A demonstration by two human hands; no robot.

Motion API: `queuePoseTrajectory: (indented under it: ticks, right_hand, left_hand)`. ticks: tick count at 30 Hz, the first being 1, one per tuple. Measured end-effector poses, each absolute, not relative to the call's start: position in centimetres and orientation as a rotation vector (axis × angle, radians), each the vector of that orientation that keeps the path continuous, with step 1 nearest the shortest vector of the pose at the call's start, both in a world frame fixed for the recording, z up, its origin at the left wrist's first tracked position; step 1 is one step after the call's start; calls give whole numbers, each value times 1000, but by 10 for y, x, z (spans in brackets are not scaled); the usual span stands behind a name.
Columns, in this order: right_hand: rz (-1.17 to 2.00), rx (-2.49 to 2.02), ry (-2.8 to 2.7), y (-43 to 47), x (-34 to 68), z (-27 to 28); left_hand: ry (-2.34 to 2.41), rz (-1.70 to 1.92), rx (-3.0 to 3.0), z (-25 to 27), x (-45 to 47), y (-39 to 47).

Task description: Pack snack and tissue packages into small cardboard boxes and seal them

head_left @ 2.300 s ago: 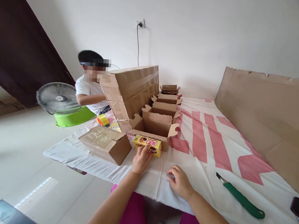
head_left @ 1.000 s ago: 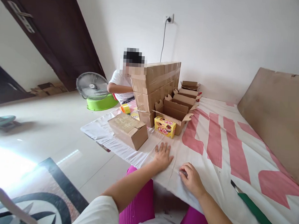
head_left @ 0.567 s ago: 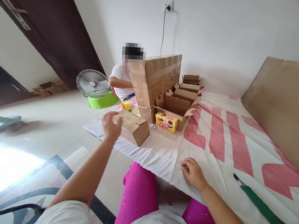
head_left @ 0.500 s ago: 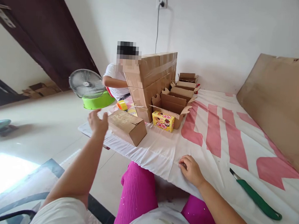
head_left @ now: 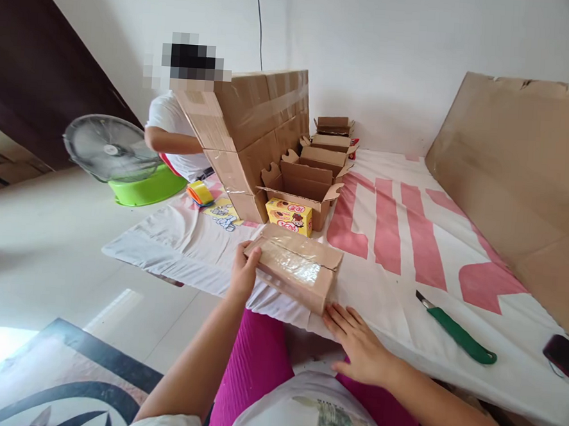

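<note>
- The left hand (head_left: 245,271), near the center of the frame, grips the left end of a taped box (head_left: 295,265), with the thumb on the near upper edge and the other fingers around the end, partly hidden.
- The taped box lies at the center of the frame, over the near edge of the tablecloth (head_left: 152,247), its shiny tape facing up; whether its whole underside rests on the cloth cannot be told.
- The right hand (head_left: 358,346), below and to the right, is open and holds nothing, its fingers stretched out; the fingertips are at the box's near right corner, though contact is hard to judge.
- Just behind the taped box stands a yellow box (head_left: 289,216) with red print, its lower part partly covered.
- Behind that, a row of open cartons (head_left: 305,182) runs toward the wall, flaps raised, beside a tall stack of sealed cartons (head_left: 254,124).
- A green knife (head_left: 460,336) lies at the lower right, its blade end pointing to the upper left.
- At the far right edge is a dark phone-like object (head_left: 563,358).
- Left of the stack sits a yellow roll of tape (head_left: 199,194).
- At the upper left, another person (head_left: 174,129) in a white shirt is partly hidden behind the stack.
</note>
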State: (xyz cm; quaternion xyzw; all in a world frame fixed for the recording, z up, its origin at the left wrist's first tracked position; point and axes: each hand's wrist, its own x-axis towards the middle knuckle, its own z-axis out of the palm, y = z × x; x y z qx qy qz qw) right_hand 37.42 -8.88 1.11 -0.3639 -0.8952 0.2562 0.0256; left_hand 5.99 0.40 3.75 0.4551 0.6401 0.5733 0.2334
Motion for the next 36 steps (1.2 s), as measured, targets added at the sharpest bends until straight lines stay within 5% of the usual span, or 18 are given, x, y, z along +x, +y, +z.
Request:
queuePoseTrajectory:
  ticks: [5, 11, 16, 25, 30, 36]
  right_hand:
    - [834, -1179, -2402, -117, 446, 18]
    - [-35, -1705, -1962, -102, 537, 4]
    - [-201, -2221, -1936, -106, 572, -12]
    - [-427, -1751, -1804, -78, 549, 67]
    - [-451, -1236, -2252, -65, 480, 145]
    - [-518, -1073, -2615, -51, 417, 161]
  left_hand:
    - [1541, 1484, 1449, 36, 124, -36]
    - [1358, 1434, 1810, 20, 183, -71]
    - [1178, 1477, 2145, 14, 182, -65]
    - [826, 1586, 2270, 2, 173, -37]
    - [809, 1653, 2258, -5, 178, -34]
    - [825, 1659, 2258, -7, 178, -35]
